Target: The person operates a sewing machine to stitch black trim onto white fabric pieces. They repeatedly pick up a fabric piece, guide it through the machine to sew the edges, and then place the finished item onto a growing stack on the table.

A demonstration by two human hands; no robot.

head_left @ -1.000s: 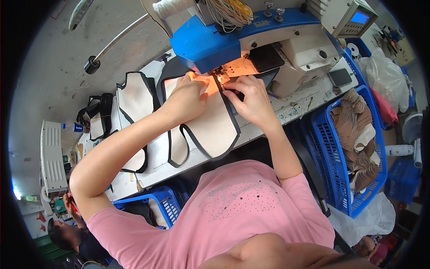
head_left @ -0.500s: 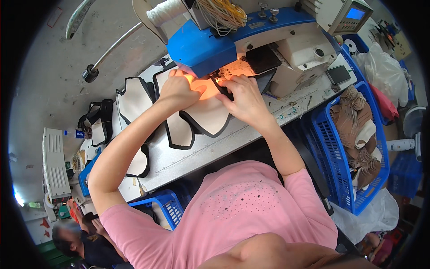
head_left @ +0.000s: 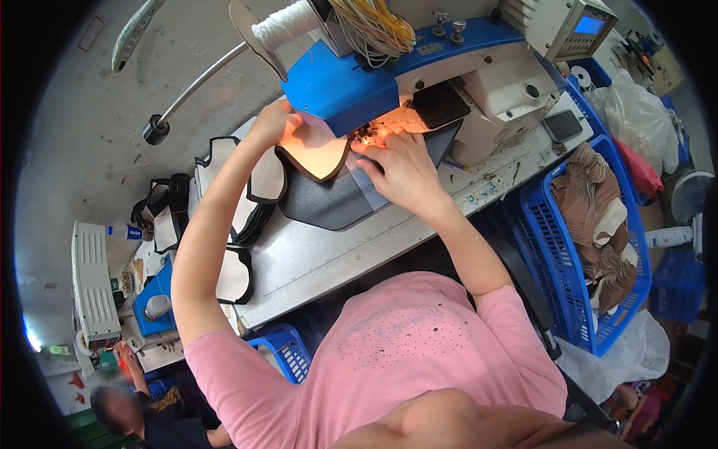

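Observation:
Under the blue head of a sewing machine (head_left: 340,86), a lit cream panel with dark edging (head_left: 318,153) lies partly over a dark grey panel (head_left: 321,202). At the cream panel's upper left edge, my left hand (head_left: 271,123) is closed, its fingertips partly hidden by the machine head. My right hand (head_left: 404,168) rests right of the needle area with thumb and fingers apart, fingertips against the work. Beside my left forearm lie several black-edged cream panels (head_left: 267,179), stacked on the worktable (head_left: 299,273).
A dark phone-like slab (head_left: 441,103) lies on the machine bed. Blue baskets stand right (head_left: 591,329) and below the table (head_left: 288,352); the right one holds brown pieces (head_left: 591,194). A thread cone (head_left: 284,26) stands above. Another person (head_left: 161,419) sits at lower left.
My left hand has moved up and left with the cream panel, which has turned and uncovered the dark grey panel. The right hand's fingers have spread from the dark edge they pinched.

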